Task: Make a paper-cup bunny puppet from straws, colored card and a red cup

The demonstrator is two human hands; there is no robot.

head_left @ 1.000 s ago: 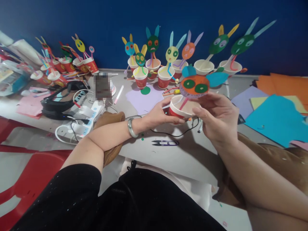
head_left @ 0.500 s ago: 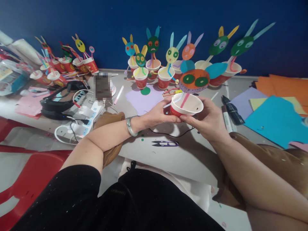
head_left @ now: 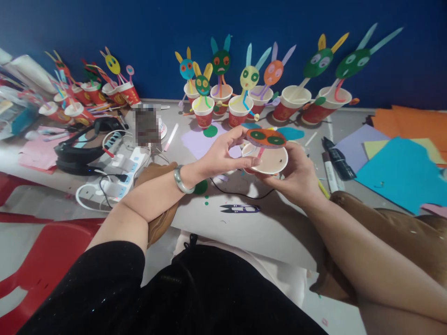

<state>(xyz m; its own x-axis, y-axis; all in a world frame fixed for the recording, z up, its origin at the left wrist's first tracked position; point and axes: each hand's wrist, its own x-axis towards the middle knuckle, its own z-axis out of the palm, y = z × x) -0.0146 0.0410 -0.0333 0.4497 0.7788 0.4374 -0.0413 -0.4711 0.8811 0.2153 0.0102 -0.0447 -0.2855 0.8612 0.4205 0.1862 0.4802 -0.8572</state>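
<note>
Between my hands is a red and white paper cup [head_left: 275,162], tipped so that its mouth faces me. A paper animal head [head_left: 267,136], orange with green eyes and blue ears, leans over its far rim. A pink strip runs from the head into the cup. My left hand [head_left: 228,151] grips the cup's left side, its thumb at the rim near the strip and its fingers up by the head. Closed round the right side and underside is my right hand [head_left: 298,174]. Below them lie dark thread snips [head_left: 240,209] on the table.
Finished paper-cup animals [head_left: 240,109] line the blue wall. Markers [head_left: 337,163] and coloured paper sheets [head_left: 391,172] lie right. At left are a power strip [head_left: 134,170], a black headset [head_left: 80,144] and more cups [head_left: 129,93]. A black cord [head_left: 237,193] crosses the table.
The cup has tipped further toward me and the paper head has come lower and nearer. My left hand has shifted up, its thumb now over the rim.
</note>
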